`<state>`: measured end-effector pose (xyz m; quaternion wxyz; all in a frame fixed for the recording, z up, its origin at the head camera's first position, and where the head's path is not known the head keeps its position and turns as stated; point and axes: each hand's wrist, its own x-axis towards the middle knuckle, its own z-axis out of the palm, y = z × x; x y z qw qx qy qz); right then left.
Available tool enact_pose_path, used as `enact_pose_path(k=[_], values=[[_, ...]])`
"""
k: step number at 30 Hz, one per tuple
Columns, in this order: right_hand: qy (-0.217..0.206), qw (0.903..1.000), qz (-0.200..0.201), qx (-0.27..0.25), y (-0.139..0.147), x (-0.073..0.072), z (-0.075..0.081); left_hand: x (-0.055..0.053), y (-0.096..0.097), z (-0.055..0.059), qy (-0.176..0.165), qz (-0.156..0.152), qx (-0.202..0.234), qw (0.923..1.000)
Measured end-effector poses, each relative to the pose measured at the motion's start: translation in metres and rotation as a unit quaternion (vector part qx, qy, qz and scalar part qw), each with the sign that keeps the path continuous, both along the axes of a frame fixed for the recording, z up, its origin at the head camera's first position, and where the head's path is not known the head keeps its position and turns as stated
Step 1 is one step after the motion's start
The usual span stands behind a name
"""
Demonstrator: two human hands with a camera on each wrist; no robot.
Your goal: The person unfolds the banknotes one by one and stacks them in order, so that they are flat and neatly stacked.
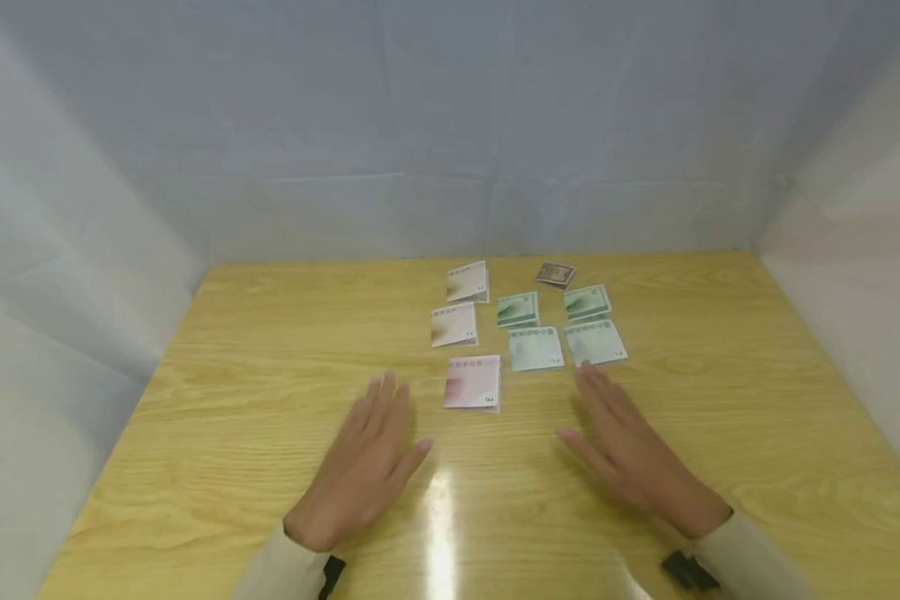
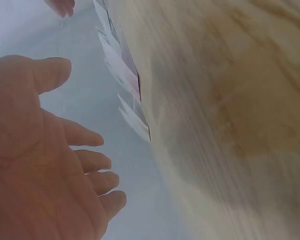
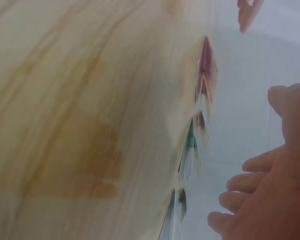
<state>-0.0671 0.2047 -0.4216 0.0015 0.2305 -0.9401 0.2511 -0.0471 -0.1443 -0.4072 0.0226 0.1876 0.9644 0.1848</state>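
My left hand (image 1: pixel 367 454) is held over the table with its fingers straight, holding nothing. On the other side, my right hand (image 1: pixel 637 454) is likewise outstretched, its fingertips in line with the near edge of a pale blue-green folded banknote (image 1: pixel 596 342). Between the hands and a little farther off lies a pink folded banknote (image 1: pixel 472 382). Another pale blue-green note (image 1: pixel 536 348) is beside the first. Behind them are two green notes, one of them (image 1: pixel 518 309) at left. Both wrist views show bare palms, the left palm (image 2: pixel 45 160) and the right palm (image 3: pixel 270 200), apart from the tabletop.
Two brownish folded notes, the nearer one (image 1: pixel 453 324) and the farther one (image 1: pixel 467 282), stand left of the green ones. A small dark brown note (image 1: pixel 555 273) lies near the back edge. Pale cloth (image 1: pixel 450 125) surrounds the wooden table (image 1: pixel 270 350) at the back and sides.
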Motion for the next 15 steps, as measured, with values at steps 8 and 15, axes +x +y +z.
enact_pose_path(k=[8, 15], values=[[-0.102, 0.9916, -0.007, -0.08, -0.013, -0.009, 0.001, -0.015, 0.011, 0.002, -0.029, -0.048, 0.01, 0.9984], [-0.143, 0.9801, -0.001, -0.138, -0.025, -0.019, 0.0, -0.026, 0.023, 0.003, -0.048, -0.075, 0.024, 0.9958]])
